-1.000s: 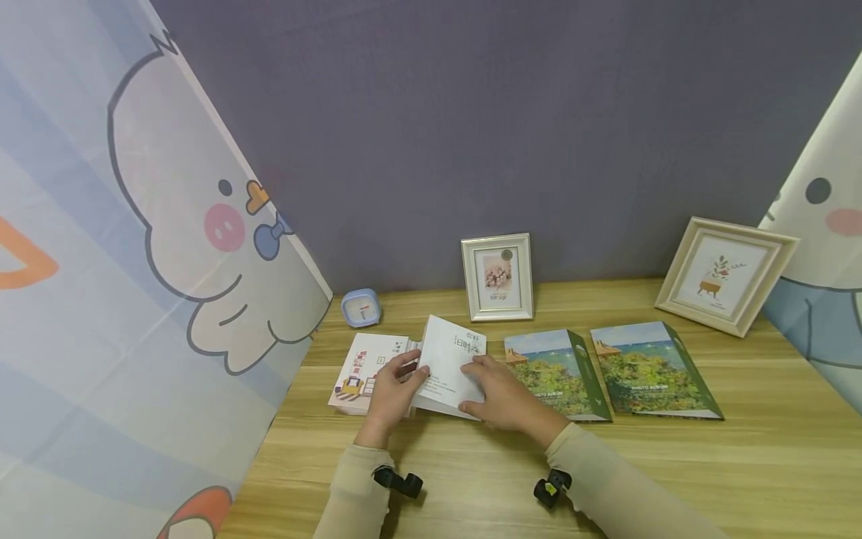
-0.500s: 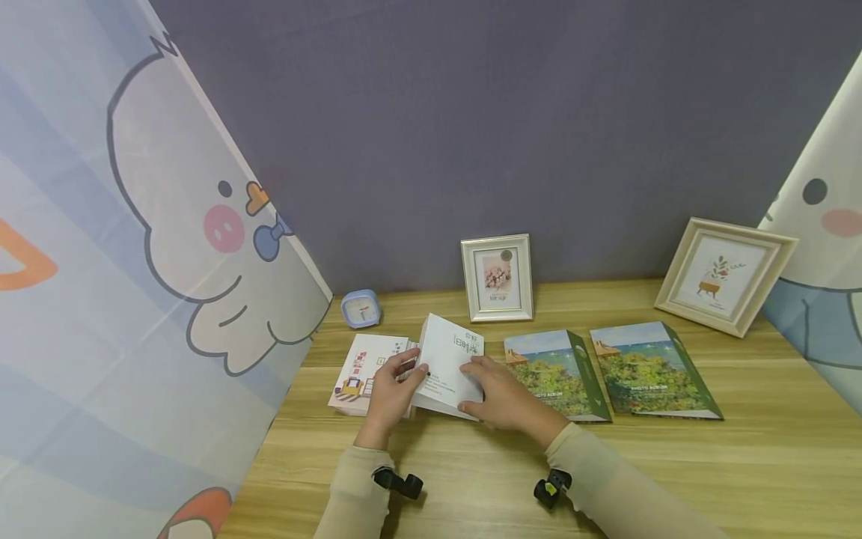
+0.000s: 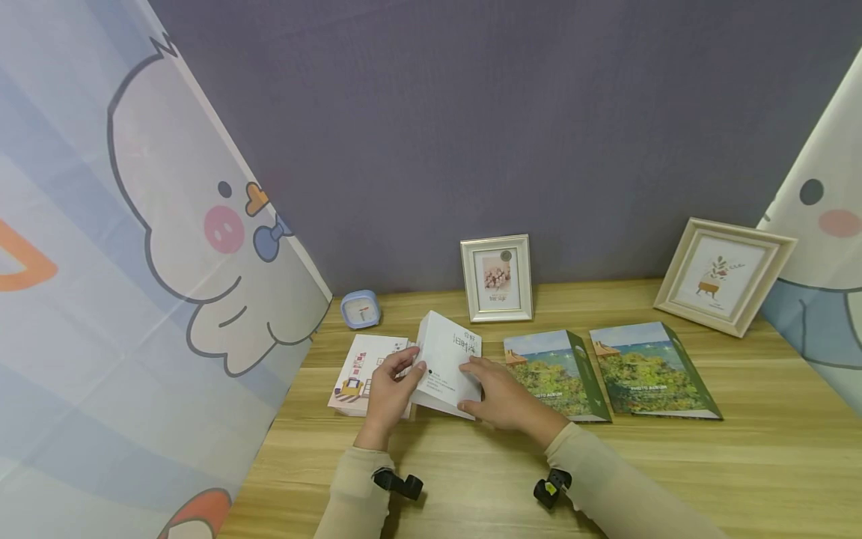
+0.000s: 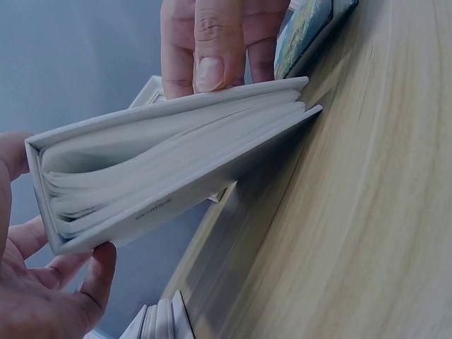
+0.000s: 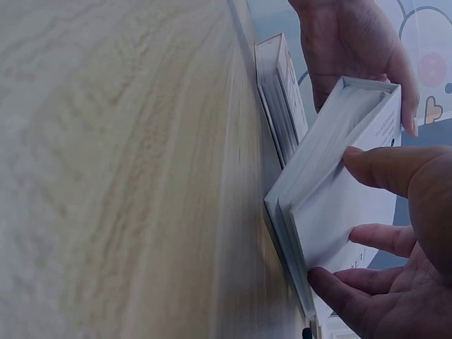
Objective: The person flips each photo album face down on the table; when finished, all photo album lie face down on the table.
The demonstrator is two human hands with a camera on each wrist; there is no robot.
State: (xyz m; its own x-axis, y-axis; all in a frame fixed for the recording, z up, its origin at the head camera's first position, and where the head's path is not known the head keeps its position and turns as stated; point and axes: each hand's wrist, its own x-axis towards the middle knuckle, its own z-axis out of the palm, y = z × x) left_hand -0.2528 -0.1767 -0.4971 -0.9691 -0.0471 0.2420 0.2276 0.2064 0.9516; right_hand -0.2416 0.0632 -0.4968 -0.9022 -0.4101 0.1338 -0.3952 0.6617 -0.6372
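A white photo album with dark printed characters is held tilted over the table, its page edges facing the person. My left hand grips its spine side, thumb on one cover and fingers behind. My right hand rests spread fingertips on the upper cover, near its right edge. In the right wrist view the thumb lies at the cover's lower edge, and the fingertips touch the cover further along. To the left lies another white album with a coloured room drawing, partly hidden by my left hand.
Two green-spined photo albums with seaside covers lie to the right, including the outer album. Behind stand a blue clock, a small picture frame and a larger frame. A grey curtain closes off the back.
The white album has shifted slightly left and tilted, so more of its spine side shows in the head view. Both hands keep their places on it.
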